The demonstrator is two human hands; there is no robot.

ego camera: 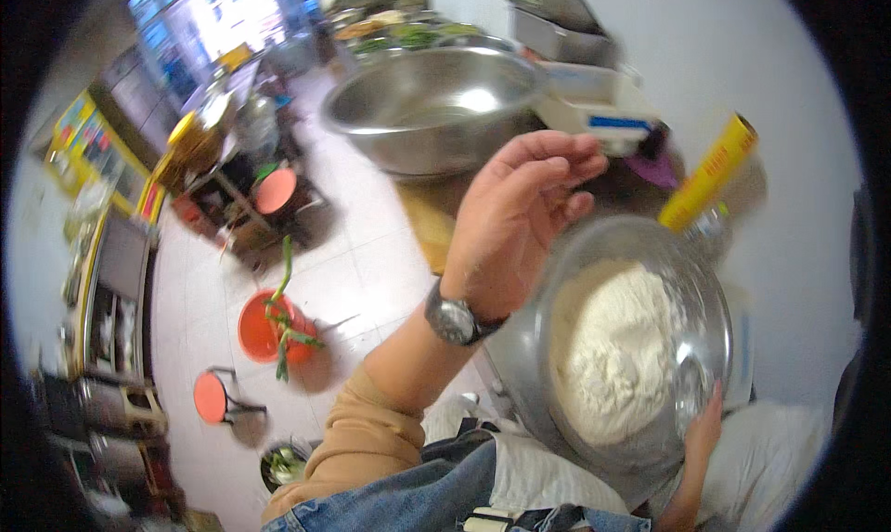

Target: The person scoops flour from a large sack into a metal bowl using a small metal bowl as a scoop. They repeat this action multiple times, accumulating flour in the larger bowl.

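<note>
My left hand, with a dark watch on its wrist, is raised in front of me. Its fingers are loosely curled, the thumb apart, and nothing is in it. Beneath and to its right is a metal mixing bowl holding a heap of white flour. My right hand grips this bowl's rim at the near right; its fingertips are partly hidden. Beyond my left hand stands a larger, wide stainless steel basin, its visible inside shiny.
A yellow roll tube leans by the wall. Behind the basin are trays of chopped food and a white container. On the floor at left stand an orange bucket with green stalks and a stool.
</note>
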